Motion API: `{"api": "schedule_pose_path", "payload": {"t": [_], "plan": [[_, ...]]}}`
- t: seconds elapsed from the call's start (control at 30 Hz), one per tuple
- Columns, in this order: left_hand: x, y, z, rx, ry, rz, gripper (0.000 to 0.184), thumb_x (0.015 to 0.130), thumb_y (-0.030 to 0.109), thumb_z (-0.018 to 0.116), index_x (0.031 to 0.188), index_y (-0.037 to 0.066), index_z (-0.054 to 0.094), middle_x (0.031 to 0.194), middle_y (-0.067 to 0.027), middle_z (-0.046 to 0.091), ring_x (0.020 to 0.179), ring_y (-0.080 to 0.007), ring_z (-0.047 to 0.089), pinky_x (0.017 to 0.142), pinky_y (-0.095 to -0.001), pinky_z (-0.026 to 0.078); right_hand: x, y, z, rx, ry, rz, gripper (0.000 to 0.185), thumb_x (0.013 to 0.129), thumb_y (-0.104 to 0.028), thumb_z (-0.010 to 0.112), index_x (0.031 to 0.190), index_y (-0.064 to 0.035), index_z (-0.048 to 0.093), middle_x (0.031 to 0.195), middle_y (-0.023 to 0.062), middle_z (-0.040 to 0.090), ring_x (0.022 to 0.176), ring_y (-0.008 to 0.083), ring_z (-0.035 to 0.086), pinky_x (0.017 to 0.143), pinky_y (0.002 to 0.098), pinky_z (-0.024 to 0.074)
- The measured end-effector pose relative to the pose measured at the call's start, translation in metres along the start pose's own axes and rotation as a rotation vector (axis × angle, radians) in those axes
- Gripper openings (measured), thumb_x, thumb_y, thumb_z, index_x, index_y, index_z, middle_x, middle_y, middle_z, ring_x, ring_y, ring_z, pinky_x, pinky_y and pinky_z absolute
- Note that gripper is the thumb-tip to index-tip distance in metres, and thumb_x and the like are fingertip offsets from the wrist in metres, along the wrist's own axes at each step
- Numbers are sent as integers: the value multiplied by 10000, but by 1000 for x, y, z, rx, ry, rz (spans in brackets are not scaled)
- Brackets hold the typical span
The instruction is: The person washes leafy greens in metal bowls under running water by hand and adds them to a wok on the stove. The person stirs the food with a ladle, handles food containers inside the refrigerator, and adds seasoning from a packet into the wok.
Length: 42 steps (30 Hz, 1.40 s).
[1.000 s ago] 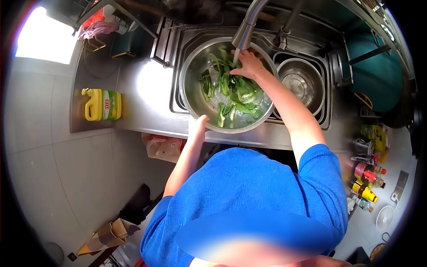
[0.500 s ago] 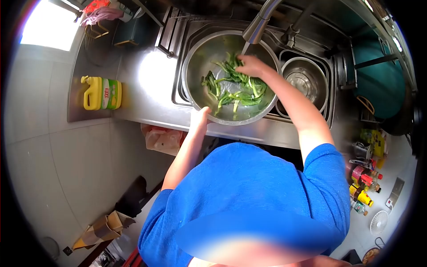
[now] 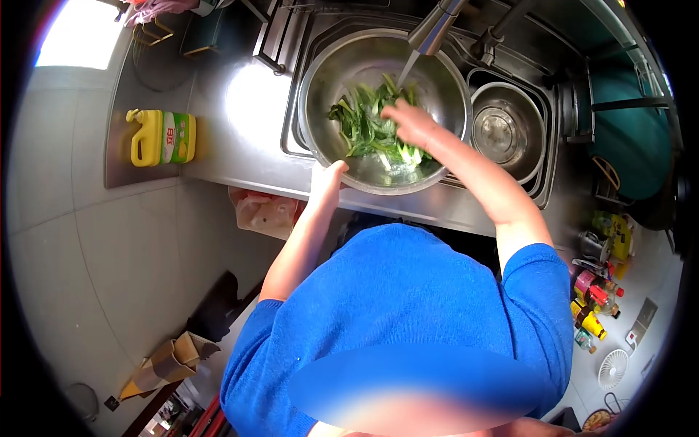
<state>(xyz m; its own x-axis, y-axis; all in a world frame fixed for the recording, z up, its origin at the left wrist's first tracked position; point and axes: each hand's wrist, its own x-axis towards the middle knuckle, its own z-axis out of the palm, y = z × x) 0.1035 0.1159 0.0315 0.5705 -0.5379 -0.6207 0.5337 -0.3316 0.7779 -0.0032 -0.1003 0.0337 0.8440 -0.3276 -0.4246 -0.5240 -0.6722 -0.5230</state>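
A large steel bowl point(image 3: 313, 95) sits over the sink with leafy greens point(image 3: 364, 120) and some water inside. From the faucet point(image 3: 435, 28) a stream of water runs down into it. My left hand point(image 3: 328, 178) grips the bowl's near-left rim, thumb on top. Inside the bowl my right hand point(image 3: 411, 124) is on the greens at their right side; its fingers are bent, and whether they hold any leaves is hard to make out.
A smaller steel bowl point(image 3: 520, 138) stands in the right basin. On the counter at left is a yellow detergent jug point(image 3: 164, 138). A black metal rack point(image 3: 269, 44) stands behind-left of the big bowl. Bottles point(image 3: 588, 317) and a small white fan point(image 3: 613, 368) are at right.
My right hand has moved down and nearer within the bowl, and the greens have shifted and bunched together. My left hand stays at the rim. The camera view has shifted slightly.
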Motion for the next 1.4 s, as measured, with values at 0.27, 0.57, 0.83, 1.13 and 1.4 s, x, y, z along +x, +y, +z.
{"api": "schedule_pose_path", "payload": {"t": [0.27, 0.57, 0.83, 1.13, 1.4], "plan": [[-9, 3, 1, -37, -23, 6, 316, 709, 45, 515, 1009, -52, 506, 847, -116, 554, 709, -224, 588, 598, -344, 526, 20, 17, -36, 19, 413, 174, 730, 723, -337, 671, 1354, -144, 358, 1390, 213, 287, 1238, 368, 353, 1012, 407, 344], [-4, 1, 3, -30, -20, 13, 326, 706, 57, 521, 1018, -34, 509, 847, -113, 549, 692, -223, 579, 551, -347, 532, 34, 15, -17, -233, 258, 21, 534, 719, -50, 582, 1231, -186, 513, 1403, 101, 325, 1239, 311, 363, 990, 394, 375], [-2, 1, 6, -41, -32, 18, 347, 711, 71, 517, 1037, -47, 502, 862, -132, 552, 691, -233, 587, 549, -354, 542, 25, 34, -37, 321, 237, -52, 302, 744, -136, 634, 1025, -29, 601, 985, 179, 608, 907, 312, 584, 811, 352, 445], [-1, 3, 9, -13, -52, 35, 349, 703, 73, 519, 1031, -44, 511, 872, -132, 557, 703, -229, 594, 570, -347, 542, -28, 9, 7, -397, -38, -62, 572, 699, -218, 704, 1229, -180, 493, 1242, 203, 427, 1046, 325, 521, 864, 399, 454], [3, -5, 5, -2, -1, 18, 326, 707, 73, 518, 1016, -31, 511, 837, -101, 546, 654, -206, 573, 544, -312, 507, 25, 29, -45, 43, 148, 145, 663, 743, -437, 657, 1309, -166, 445, 1221, 197, 519, 1143, 295, 504, 958, 361, 410]]}}
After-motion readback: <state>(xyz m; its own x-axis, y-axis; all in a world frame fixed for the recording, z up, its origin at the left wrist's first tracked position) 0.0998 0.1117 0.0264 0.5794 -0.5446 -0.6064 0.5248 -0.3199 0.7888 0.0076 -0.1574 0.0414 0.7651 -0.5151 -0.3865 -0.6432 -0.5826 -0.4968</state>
